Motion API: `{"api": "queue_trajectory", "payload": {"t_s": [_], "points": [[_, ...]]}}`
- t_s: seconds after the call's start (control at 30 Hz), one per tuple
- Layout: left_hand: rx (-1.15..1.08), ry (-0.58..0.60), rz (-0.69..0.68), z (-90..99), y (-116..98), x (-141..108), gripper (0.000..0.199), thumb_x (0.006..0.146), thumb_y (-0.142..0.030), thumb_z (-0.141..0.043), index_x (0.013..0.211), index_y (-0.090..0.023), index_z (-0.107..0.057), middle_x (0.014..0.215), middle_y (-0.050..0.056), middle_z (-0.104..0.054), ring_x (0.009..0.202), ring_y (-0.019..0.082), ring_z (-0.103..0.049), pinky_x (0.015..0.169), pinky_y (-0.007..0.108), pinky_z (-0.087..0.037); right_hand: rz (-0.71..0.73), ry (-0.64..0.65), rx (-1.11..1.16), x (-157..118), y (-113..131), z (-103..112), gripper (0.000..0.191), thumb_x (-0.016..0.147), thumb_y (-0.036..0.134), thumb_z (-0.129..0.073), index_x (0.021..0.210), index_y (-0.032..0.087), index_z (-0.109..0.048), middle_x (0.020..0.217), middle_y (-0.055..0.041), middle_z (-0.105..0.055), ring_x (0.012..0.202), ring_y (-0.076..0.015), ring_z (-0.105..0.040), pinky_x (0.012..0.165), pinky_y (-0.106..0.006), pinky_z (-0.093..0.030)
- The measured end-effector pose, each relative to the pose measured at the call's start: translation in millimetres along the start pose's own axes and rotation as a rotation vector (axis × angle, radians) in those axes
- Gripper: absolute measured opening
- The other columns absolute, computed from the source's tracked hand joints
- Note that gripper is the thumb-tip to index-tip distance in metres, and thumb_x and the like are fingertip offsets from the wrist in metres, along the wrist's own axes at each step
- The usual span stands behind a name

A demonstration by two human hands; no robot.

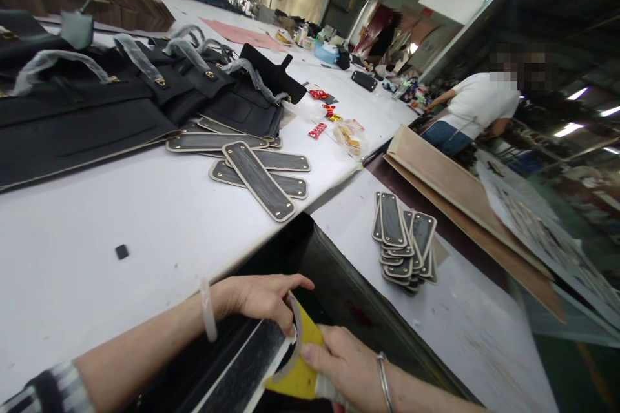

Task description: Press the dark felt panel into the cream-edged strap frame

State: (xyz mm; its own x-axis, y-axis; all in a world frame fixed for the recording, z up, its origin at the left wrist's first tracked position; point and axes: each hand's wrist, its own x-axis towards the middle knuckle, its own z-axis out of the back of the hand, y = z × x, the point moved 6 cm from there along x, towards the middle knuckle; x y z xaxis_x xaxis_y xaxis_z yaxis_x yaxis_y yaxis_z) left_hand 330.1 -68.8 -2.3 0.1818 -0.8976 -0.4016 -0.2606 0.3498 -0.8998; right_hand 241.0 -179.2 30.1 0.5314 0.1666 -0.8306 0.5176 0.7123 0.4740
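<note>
Low in the picture, my right hand [343, 358] grips a yellow cylinder [298, 371] with a greyish rim; its thumb lies on the outside. Whether this is a cup or a roll, I cannot tell. My left hand [264, 300], a pale bangle at the wrist, bends its thumb and fingers down at the cylinder's opening, with one finger stretched out. What those fingertips hold is hidden. Beneath them, a long dark panel [242, 364] with a pale edge slants toward me. Dark rounded strips [259, 181] with pale borders and metal studs lie loosely on the white table beyond.
Black handbags [126, 110] with plastic-wrapped handles crowd the table's left. Right of the dark gap stands a pile of studded strips [404, 239]. Brown boards [465, 213] lean beyond it. Red wrappers [317, 130] and a bag of food [351, 137] lie farther back. A person [477, 106] works at right.
</note>
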Motion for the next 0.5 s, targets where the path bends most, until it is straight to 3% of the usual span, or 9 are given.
{"api": "queue_trajectory", "payload": {"t_s": [0.3, 0.5], "points": [[-0.116, -0.040, -0.014, 1.2, -1, 1, 0.093, 0.052, -0.017, -0.068, 0.140, -0.019, -0.036, 0.073, -0.004, -0.061, 0.062, 0.015, -0.055, 0.051, 0.021, -0.042, 0.136, 0.000, 0.143, 10, -5, -10, 0.059, 0.086, 0.068, -0.040, 0.103, 0.015, -0.059, 0.074, -0.0035, -0.061, 0.042, -0.0080, -0.047, 0.034, -0.016, -0.035], [-0.105, -0.087, -0.082, 0.4, 2, 2, 0.083, 0.056, -0.016, -0.066, 0.135, -0.017, -0.040, 0.073, -0.003, -0.064, 0.064, 0.016, -0.056, 0.055, 0.023, -0.041, 0.288, -0.167, 0.127, 34, -13, -17, 0.064, 0.083, 0.073, -0.042, 0.094, 0.014, -0.065, 0.081, -0.0059, -0.064, 0.072, -0.0162, -0.059, 0.061, -0.022, -0.048]]}}
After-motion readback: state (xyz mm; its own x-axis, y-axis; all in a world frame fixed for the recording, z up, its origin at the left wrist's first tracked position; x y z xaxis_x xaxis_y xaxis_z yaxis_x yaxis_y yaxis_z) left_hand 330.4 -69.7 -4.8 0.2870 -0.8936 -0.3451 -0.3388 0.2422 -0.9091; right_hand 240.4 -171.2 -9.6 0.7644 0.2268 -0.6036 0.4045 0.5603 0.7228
